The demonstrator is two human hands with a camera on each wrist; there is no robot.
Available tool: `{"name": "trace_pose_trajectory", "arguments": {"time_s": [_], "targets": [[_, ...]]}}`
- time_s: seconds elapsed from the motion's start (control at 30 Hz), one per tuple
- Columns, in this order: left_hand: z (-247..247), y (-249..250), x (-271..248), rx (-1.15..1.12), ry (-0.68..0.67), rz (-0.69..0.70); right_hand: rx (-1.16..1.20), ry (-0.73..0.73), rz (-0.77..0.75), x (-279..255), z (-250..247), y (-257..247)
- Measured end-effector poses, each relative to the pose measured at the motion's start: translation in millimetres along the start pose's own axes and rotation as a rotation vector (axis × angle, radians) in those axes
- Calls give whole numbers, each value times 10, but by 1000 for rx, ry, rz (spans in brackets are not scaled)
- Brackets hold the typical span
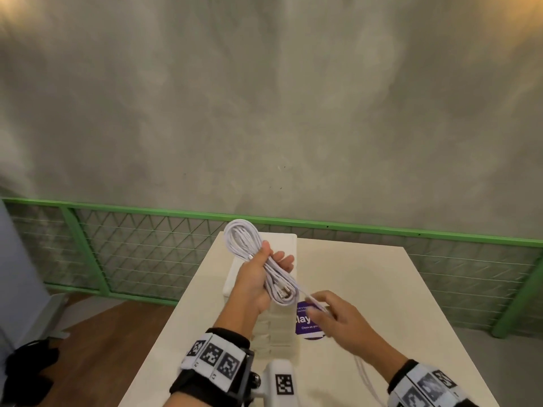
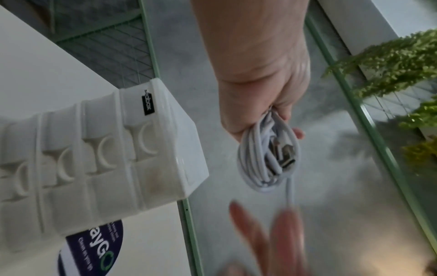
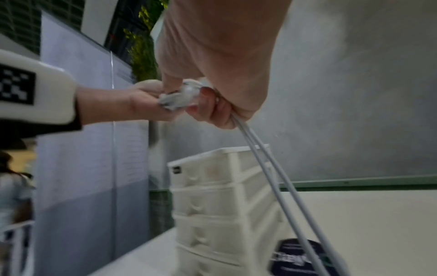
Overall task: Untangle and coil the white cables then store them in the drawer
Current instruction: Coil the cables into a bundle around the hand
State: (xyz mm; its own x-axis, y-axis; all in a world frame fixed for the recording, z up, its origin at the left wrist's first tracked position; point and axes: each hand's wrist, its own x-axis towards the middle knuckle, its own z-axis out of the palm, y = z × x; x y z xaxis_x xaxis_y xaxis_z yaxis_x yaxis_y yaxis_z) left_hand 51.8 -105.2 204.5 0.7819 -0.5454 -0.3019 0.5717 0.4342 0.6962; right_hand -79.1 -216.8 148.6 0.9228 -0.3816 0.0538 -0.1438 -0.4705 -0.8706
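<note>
My left hand (image 1: 261, 277) grips a coil of white cable (image 1: 246, 245) above the white drawer unit (image 1: 276, 318), thumb pressed across the loops. The same coil (image 2: 267, 158) hangs below the fist in the left wrist view, metal plugs showing inside it. My right hand (image 1: 332, 315) pinches the loose cable strands (image 1: 308, 298) just below the coil. In the right wrist view two strands (image 3: 272, 177) run down from that hand (image 3: 212, 104) in front of the drawer unit (image 3: 212, 196). All its drawers look closed.
The drawer unit stands on a white table (image 1: 367, 289) beside a round purple sticker (image 1: 305, 321). A green-framed mesh railing (image 1: 132, 248) runs behind the table under a grey wall. Wooden floor and a dark bag (image 1: 29, 365) lie to the left.
</note>
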Motion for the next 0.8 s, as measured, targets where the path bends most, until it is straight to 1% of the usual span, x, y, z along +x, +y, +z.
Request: {"name": "trace_pose_trajectory", "arguments": {"time_s": [0.1, 0.17, 0.23, 0.27, 0.3, 0.33, 0.37, 0.4, 0.43, 0.47, 0.5, 0.57, 0.63, 0.7, 0.73, 0.8], "targets": [[-74, 113, 50, -87, -15, -6, -138, 94, -59, -59, -224, 103], [-76, 102, 76, -117, -47, -17, -387, 64, -82, -91, -258, 133], [-35, 69, 94, -127, -57, -22, -741, 58, -143, -127, -159, 176], [-19, 50, 108, -122, -51, -21, -873, 7, -155, -134, -103, 146], [-7, 33, 119, -111, -42, -22, -961, -123, -111, -165, -64, 7], [-6, 18, 129, -98, -28, -24, -1091, -152, -136, -196, -10, -91], [-5, 8, 132, -88, -10, -26, -1151, -258, -174, -227, 50, -158], [-6, 0, 133, -81, 9, -28, -1178, -281, -289, -246, 105, -200], [-9, -7, 129, -76, 25, -30, -1184, -344, -323, -257, 138, -232], [-6, -15, 122, -63, 40, -27, -1182, -410, -306, -247, 138, -261], [0, -24, 109, -29, 58, -15, -1197, -440, -309, -229, 127, -298], [21, -68, 78, 122, 98, 31, -1181, -484, -334, -200, 118, -413], [60, -142, 52, 307, 122, 68, -1105, -463, -399, -158, 101, -496], [86, -222, 12, 466, 117, 62, -1020, -389, -463, -80, 71, -609], [84, -264, 1, 523, 93, 46, -988, -331, -458, -37, 48, -687], [61, -327, -31, 656, 15, -10, -983, -246, -372, 37, -3, -798]]}}
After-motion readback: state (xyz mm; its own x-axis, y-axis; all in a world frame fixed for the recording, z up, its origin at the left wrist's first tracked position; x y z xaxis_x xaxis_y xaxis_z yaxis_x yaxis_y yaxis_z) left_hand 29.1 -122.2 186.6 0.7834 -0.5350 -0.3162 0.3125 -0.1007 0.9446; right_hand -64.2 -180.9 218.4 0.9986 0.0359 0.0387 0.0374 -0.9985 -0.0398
